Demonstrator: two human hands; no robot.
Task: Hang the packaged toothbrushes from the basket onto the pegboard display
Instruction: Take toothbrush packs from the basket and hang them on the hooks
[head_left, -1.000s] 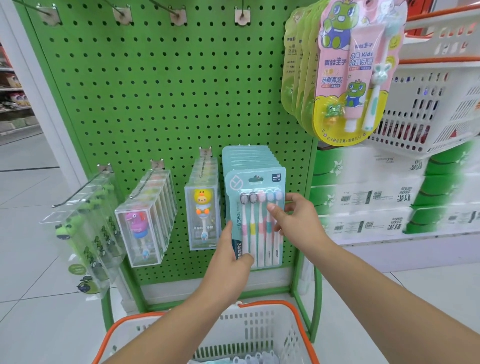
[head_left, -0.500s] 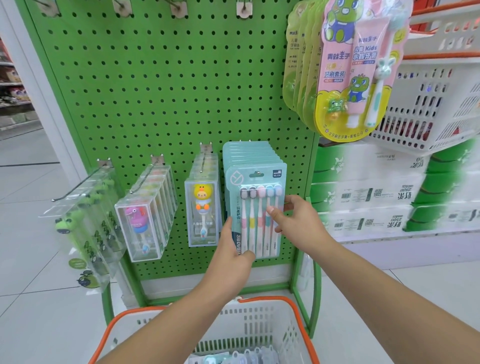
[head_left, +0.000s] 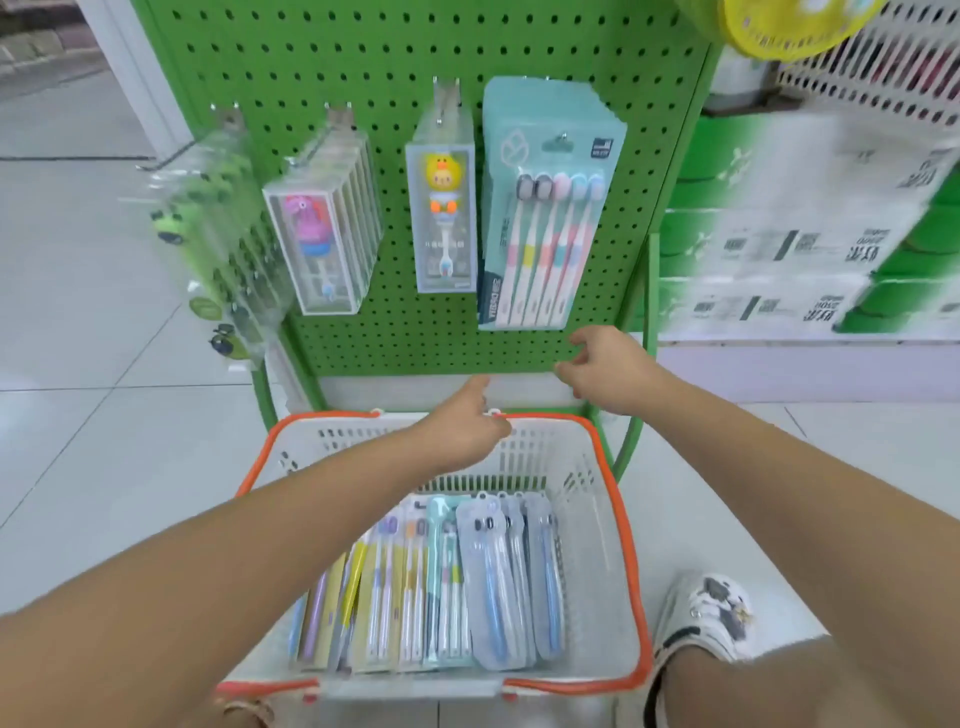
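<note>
1. Both hands have come off the five-brush pack (head_left: 550, 208) they were steadying half a second ago; the view has tipped down to take in the basket (head_left: 631, 545).
2. Left hand (head_left: 462, 431) hovers over the basket's far rim, fingers loosely extended toward the board, holding nothing. Right hand (head_left: 608, 369) hangs just below the pack, fingers loosely curled, also holding nothing.
3. The five-brush pack now hangs on its peg at the right of the green pegboard (head_left: 322, 62), at the front of a stack of like packs.
4. Step in hand, as judged: one pack is hung; the hands are between release and the next pick.
5. Remaining packaged toothbrushes (head_left: 441, 587) lie side by side in the basket bottom, hang-tabs toward the board: yellow and teal cards at left, grey-blue blister packs at right.
6. Next move calls for a reach down past the orange rim, a pinch on one pack near its tab, and a lift straight up so that neighbours do not drag.
7. Edges: the basket walls stand high round the packs; the far rim sits near the foot of the board.
8. Room: bare board lies above the hung row. Clear boxes (head_left: 322, 244) and the duck-brush box (head_left: 447, 218) crowd the pegs to the left; the board's right frame post lies just beside the hung pack.
</note>
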